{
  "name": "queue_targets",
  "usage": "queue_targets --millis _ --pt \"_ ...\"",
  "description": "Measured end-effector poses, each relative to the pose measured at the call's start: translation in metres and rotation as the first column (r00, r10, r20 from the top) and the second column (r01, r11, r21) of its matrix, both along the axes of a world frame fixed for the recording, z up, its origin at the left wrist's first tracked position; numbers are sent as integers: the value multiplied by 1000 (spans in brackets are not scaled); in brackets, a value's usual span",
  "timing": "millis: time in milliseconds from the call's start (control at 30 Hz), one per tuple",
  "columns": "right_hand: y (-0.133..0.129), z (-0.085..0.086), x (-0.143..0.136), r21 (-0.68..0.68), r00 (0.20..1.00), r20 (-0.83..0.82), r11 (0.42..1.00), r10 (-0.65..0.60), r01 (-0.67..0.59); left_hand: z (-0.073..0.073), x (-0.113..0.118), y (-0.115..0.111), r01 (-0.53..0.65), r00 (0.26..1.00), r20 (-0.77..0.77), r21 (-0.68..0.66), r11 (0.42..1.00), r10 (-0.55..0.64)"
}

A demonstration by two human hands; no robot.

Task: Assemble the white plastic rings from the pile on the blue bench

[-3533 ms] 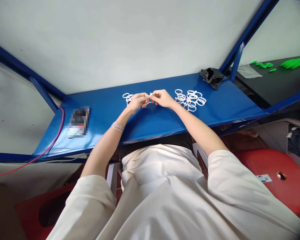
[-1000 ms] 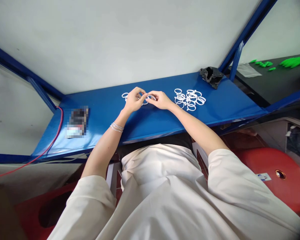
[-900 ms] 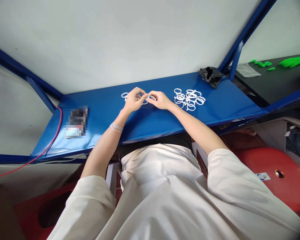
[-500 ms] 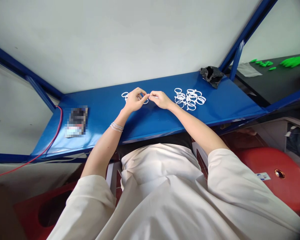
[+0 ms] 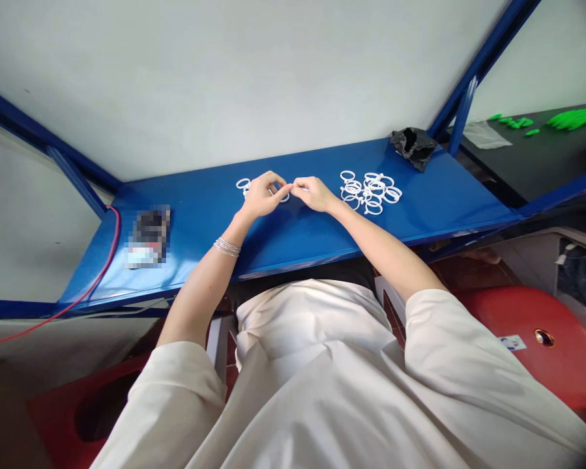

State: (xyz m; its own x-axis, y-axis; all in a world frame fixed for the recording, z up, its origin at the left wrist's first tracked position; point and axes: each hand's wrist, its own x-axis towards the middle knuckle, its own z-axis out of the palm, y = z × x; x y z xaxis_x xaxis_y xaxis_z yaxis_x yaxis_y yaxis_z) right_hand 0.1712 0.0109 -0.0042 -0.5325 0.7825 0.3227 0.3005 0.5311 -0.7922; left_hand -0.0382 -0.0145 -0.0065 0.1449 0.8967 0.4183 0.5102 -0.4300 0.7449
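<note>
Over the middle of the blue table [image 5: 199, 221], my left hand [image 5: 264, 195] and my right hand [image 5: 313, 194] meet at the fingertips. Both are closed in a pinch, and what lies between the fingers is too small to make out. White rings [image 5: 243, 184] show beside and partly behind my left hand. To the right of my right hand lies a loose pile of several white rings [image 5: 373, 191], some overlapping.
A crumpled black bag [image 5: 414, 147] sits at the table's back right. At the left are a blurred-out flat object [image 5: 148, 238] and a red cable [image 5: 107, 260]. Green pieces [image 5: 573, 118] lie on a dark table at right. A red stool [image 5: 527, 332] stands below.
</note>
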Motion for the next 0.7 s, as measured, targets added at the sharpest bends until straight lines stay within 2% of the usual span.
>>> queue_targets --millis 233,700 --pt "1 -1 0 6 1000 27 1000 -12 11 -8 -3 6 2 998 -60 32 999 0" --pt "-2 1 0 -5 998 53 1000 -24 24 -6 -3 4 -18 991 -133 26 999 22"
